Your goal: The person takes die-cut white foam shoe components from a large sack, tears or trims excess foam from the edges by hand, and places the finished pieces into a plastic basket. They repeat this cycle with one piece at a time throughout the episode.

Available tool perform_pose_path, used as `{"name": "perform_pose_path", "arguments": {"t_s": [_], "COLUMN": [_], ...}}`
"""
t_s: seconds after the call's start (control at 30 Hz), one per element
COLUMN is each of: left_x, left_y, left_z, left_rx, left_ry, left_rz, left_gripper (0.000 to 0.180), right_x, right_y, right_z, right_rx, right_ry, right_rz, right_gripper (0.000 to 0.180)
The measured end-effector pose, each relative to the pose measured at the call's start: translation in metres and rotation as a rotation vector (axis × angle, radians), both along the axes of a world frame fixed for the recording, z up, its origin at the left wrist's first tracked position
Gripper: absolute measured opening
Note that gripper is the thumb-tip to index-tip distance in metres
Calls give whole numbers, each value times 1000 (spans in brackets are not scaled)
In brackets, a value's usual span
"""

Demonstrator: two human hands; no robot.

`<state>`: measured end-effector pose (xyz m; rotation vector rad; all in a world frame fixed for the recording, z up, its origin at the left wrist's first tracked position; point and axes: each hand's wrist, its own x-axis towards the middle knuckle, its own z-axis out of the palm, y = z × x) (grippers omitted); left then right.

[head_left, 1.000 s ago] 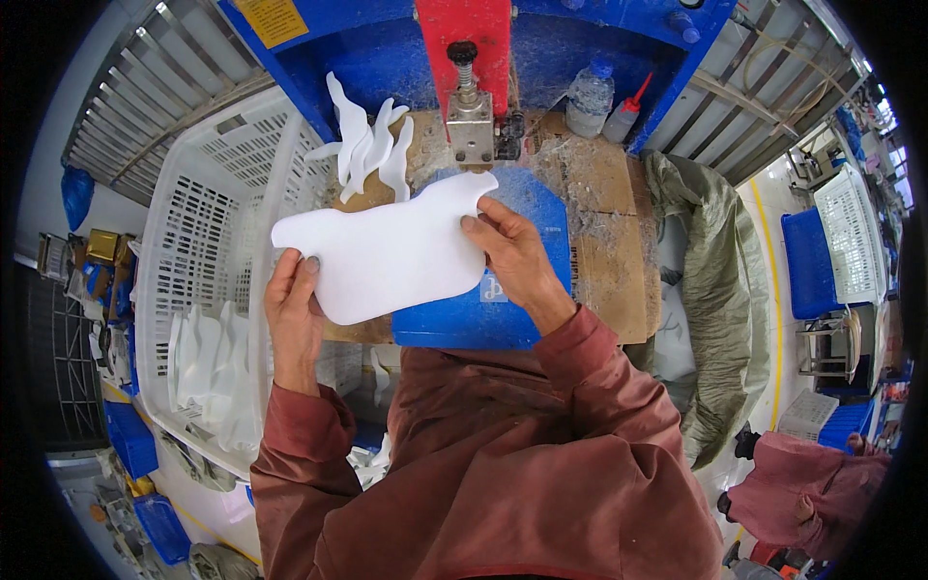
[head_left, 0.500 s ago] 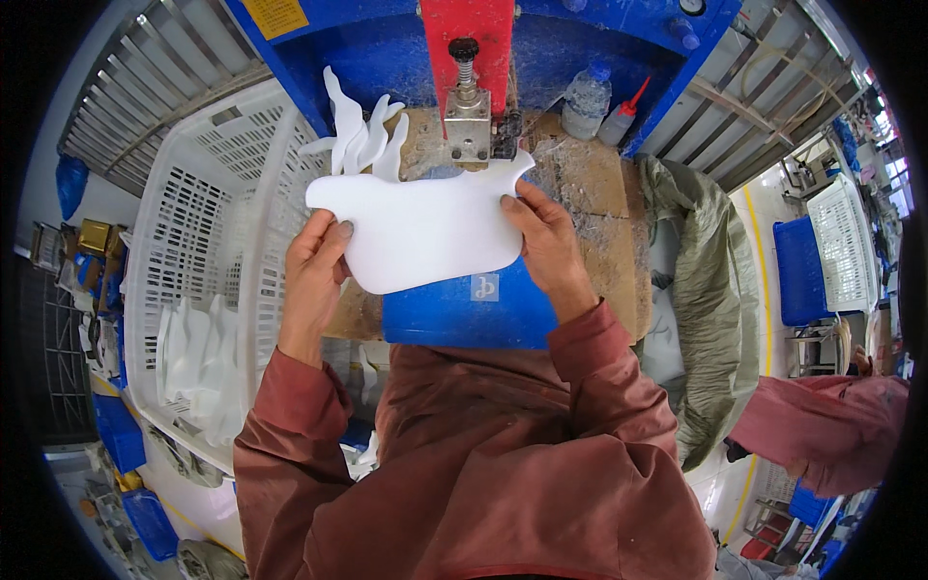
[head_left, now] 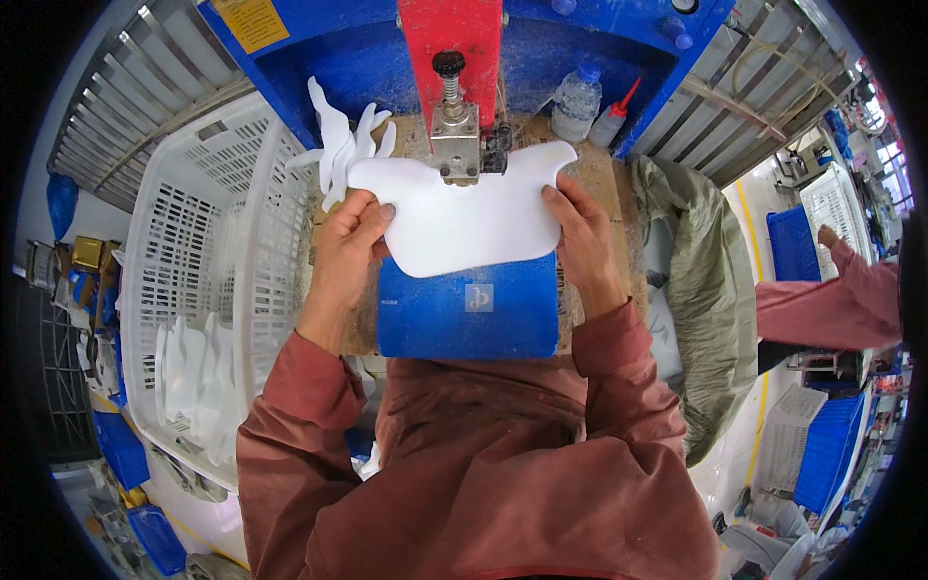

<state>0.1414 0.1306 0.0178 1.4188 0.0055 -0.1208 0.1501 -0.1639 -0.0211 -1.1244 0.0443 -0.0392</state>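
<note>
Between my hands is a smooth white curved panel [head_left: 474, 232], its material unclear, with a wavy upper edge. My left hand [head_left: 350, 242] pinches its left side, thumb on top. On the right side my right hand [head_left: 588, 237] grips the panel the same way. The panel's far edge meets the metal head [head_left: 456, 140] of a machine with a red column [head_left: 450, 39]; the contact point is hidden. Below the panel, a blue pad [head_left: 469, 324] covers the near part of the worktable. Thin wavy white offcuts [head_left: 335, 135] lie behind my left hand.
A white perforated crate [head_left: 184, 135] holding several white pieces stands on the left. At the back right are a clear bottle [head_left: 577, 104] and a small red-tipped squeeze bottle [head_left: 609, 126]. An olive sack [head_left: 701, 280] stands right of the table. Far right, a person's red-brown sleeve [head_left: 822, 304] shows.
Both hands have shifted right with the panel, and its far edge has come up to the machine head. At far right, the other person's arm has moved upward in view.
</note>
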Motion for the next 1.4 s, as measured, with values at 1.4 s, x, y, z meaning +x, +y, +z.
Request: {"name": "perform_pose_path", "arguments": {"t_s": [1.4], "left_x": [-11], "left_y": [-63], "left_z": [-35], "left_rx": [-274], "left_ry": [200], "left_rz": [-230], "left_gripper": [40], "right_x": [-75], "right_y": [-71], "right_z": [-9], "right_rx": [77], "right_ry": [18], "right_rz": [-197], "right_gripper": [27]}}
